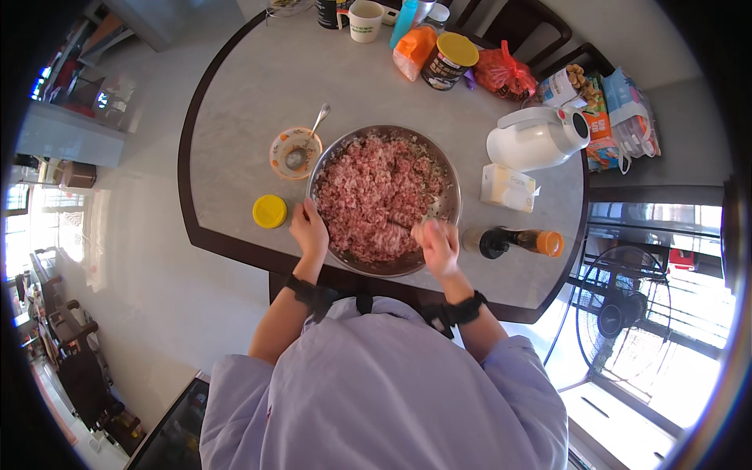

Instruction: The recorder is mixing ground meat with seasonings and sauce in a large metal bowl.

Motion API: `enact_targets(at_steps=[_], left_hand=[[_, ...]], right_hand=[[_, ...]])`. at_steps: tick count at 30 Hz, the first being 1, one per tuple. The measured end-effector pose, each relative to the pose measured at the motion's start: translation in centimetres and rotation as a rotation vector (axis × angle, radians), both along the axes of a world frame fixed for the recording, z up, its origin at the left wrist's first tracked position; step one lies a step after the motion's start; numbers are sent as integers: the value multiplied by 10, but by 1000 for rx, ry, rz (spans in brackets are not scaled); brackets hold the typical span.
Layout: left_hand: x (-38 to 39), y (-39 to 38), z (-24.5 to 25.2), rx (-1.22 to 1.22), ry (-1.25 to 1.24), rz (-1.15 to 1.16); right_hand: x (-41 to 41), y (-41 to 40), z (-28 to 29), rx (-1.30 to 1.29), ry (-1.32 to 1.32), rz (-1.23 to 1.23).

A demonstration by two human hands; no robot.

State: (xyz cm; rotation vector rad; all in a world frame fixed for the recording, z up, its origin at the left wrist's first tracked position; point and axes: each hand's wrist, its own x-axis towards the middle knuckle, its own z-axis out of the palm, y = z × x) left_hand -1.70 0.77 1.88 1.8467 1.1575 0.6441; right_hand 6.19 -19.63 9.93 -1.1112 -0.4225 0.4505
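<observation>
A wide steel bowl (456, 194) full of raw minced meat (376, 188) stands near the table's edge in front of me. My left hand (309, 230) grips the bowl's left rim. Over the lower right rim, my right hand (437, 244) is closed on a thin dark utensil (400, 223), whose far end is hidden in the meat. Pale chopped bits lie among the mince at the upper right. Just left of the bowl is a small patterned bowl (276, 154) with a metal spoon (319, 118) leaning in it. A yellow lid or lidded jar (269, 211) sits below that.
Right of the steel bowl are a dark sauce bottle (523, 241), a tissue pack (508, 188) and a white thermos jug (529, 139). Along the far edge stand a mug (365, 22), a yellow-lidded can (449, 61) and several bags. A standing fan (617, 314) is beyond the table.
</observation>
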Motion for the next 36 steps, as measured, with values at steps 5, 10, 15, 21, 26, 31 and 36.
enact_targets(at_steps=[5,10,15,21,26,31,36], left_hand=[[9,23,-11,-196,40,-86],[-2,-7,6,-55,-36,12],[-21,-40,4,-162,14,55],[-12,-37,-11,-96,-57,180],[8,-12,5,-128,26,73],[23,18,-10,-119,26,-56],[13,-4,0,-88,22,-27]], right_hand=[[3,-14,36,-9,21,-15],[66,18,67,85,-218,-59],[97,67,13,-210,-358,-78],[31,64,-3,-221,-477,44],[-4,16,1,-114,-89,46],[14,-7,46,-19,-241,-64],[73,7,67,3,-370,-147]])
